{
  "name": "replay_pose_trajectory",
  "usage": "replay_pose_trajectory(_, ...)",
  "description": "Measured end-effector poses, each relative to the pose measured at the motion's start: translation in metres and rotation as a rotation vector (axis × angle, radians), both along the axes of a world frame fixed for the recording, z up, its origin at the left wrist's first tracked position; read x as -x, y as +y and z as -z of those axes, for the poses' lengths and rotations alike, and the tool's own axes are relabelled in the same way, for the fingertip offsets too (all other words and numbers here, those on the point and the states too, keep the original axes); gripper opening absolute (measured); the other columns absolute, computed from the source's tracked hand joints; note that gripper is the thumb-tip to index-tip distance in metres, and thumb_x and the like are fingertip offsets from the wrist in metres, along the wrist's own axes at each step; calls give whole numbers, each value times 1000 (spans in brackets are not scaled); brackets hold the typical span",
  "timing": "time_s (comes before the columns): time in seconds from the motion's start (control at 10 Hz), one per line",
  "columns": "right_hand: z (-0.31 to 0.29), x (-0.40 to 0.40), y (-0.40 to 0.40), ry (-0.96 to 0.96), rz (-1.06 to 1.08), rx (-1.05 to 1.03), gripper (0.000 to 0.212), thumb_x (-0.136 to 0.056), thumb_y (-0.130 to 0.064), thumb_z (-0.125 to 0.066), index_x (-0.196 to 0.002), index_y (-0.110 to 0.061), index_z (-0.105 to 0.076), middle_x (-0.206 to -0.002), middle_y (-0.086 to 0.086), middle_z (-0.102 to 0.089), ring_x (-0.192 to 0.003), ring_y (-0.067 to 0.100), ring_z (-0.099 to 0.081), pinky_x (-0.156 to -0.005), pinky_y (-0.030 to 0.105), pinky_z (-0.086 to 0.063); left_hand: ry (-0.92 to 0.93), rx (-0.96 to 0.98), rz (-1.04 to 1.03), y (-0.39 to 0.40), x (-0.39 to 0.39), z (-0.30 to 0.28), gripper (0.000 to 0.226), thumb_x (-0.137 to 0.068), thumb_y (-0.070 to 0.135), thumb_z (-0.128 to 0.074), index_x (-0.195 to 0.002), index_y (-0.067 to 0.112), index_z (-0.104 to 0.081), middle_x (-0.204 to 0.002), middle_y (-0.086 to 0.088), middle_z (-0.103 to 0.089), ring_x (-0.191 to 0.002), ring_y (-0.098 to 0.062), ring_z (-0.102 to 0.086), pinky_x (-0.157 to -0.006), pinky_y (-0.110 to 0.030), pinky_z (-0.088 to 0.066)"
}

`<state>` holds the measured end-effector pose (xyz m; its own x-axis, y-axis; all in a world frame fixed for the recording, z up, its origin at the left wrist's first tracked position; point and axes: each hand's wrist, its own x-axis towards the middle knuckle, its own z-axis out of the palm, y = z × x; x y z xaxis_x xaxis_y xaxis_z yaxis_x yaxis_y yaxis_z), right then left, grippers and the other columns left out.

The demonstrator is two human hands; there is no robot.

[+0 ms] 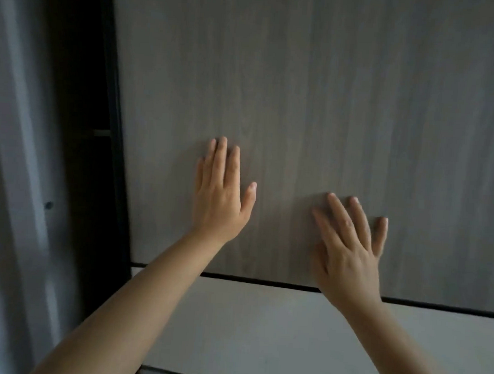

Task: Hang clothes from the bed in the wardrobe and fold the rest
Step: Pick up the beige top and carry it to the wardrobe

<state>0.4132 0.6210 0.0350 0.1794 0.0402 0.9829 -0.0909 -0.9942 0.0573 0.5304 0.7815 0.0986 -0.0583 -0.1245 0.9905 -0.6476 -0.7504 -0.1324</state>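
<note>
both hands flat on wardrobe door (317,104), grey-brown wood grain panel filling most of view. left hand (222,197) higher up, palm against panel, fingers (221,156) straight and close together pointing up, thumb out to the right, holding nothing. right hand (349,251) lower and to the right, well apart from left, fingers (339,215) straight and spread wide, tips on panel, slightly blurred, holding nothing. both forearms bare, reaching up from bottom edge of view. dark horizontal gap (263,281) along bottom edge of door, right wrist crossing it. below gap, lighter grey panel (260,332), plain surface. left of door, dark open wardrobe interior (90,177), thin shelf edge (101,133) visible inside, contents too dark to tell. far left, pale grey vertical frame (18,173) with small dark round mark (49,205) on it. no clothes or bed in view, only wardrobe front.
</note>
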Motion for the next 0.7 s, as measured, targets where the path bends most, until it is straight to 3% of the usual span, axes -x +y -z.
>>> replay_pose_trajectory(0.1, 1, -13, 7, 9, 117, 42, 46, -85, -35, -38, -129, -23, -39, -140, -3, -31, -131, 26, -27, -112, 46, 3, -4, 32, -23, 14, -19, 5, 62, -97, 46, -18, -132, -4, -28, -135, -35, -38, -129, -38, -22, -107, -48, -15)
replay_pose_trajectory(0.2, 6, -36, 27, -14, 149, 114, 47, -87, -39, -38, -131, -22, -39, -141, -3, -32, -133, 25, -27, -113, 48, 0, -8, 50, -51, 41, -38, 8, 65, -97, 48, -16, -132, -6, -26, -135, -38, -36, -129, -39, -20, -107, -48, -12)
replay_pose_trajectory(0.4, 11, -70, 68, -32, 163, 104, 48, -91, -36, -36, -135, -18, -38, -145, -2, -30, -144, 18, 6, -112, 52, 3, 11, -7, -86, 93, -67, 10, 68, -96, 52, -16, -134, -4, -22, -137, -37, -33, -131, -38, -19, -114, -37, -4)
replay_pose_trajectory(0.6, 10, -72, 71, -43, 82, 88, 51, -88, -36, -37, -135, -17, -36, -144, 0, -29, -144, 20, 1, -111, 52, 6, -6, -22, -79, 98, -70, 8, 69, -96, 53, -18, -136, -3, -21, -141, -32, -31, -142, -10, 8, -115, -35, -2)
replay_pose_trajectory(0.7, 5, -60, 70, -56, -204, -4, 43, -88, -32, -38, -128, -16, -41, -141, 0, -41, -143, 14, -10, -114, 43, 0, -15, -2, -60, 97, -73, 10, 69, -96, 53, -18, -136, -3, -21, -140, -32, -30, -142, -8, 9, -115, -35, -1)
